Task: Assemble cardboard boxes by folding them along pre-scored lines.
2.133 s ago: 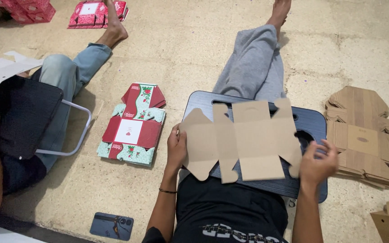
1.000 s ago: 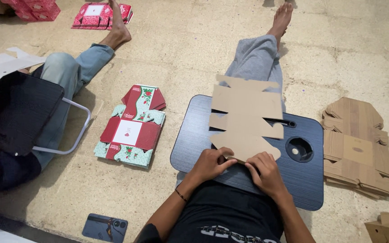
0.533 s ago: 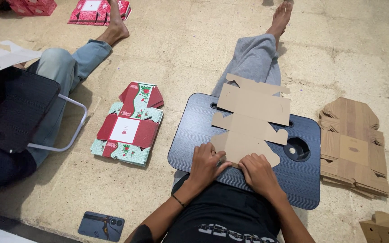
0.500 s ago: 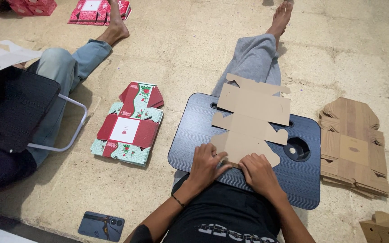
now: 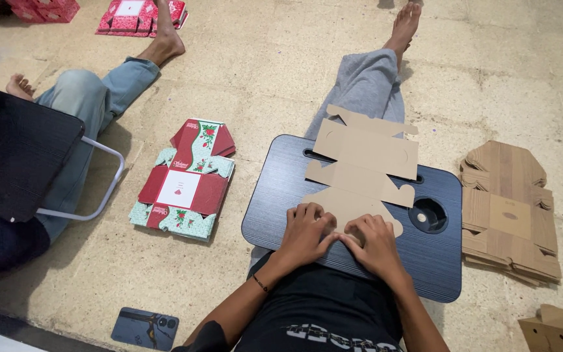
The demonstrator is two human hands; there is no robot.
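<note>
Left hand (image 5: 306,229), right hand (image 5: 374,241): fingers curled, pressing blank's near flap flat | blank (image 5: 365,163) lies brown side up on lap tray (image 5: 275,208) | step: creasing fold | next move calls for firm, even pressure along crease | spare blanks (image 5: 509,208) right.

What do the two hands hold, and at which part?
Both the left hand and right hand press the near end of the flat cardboard blank onto the lap desk.
</note>
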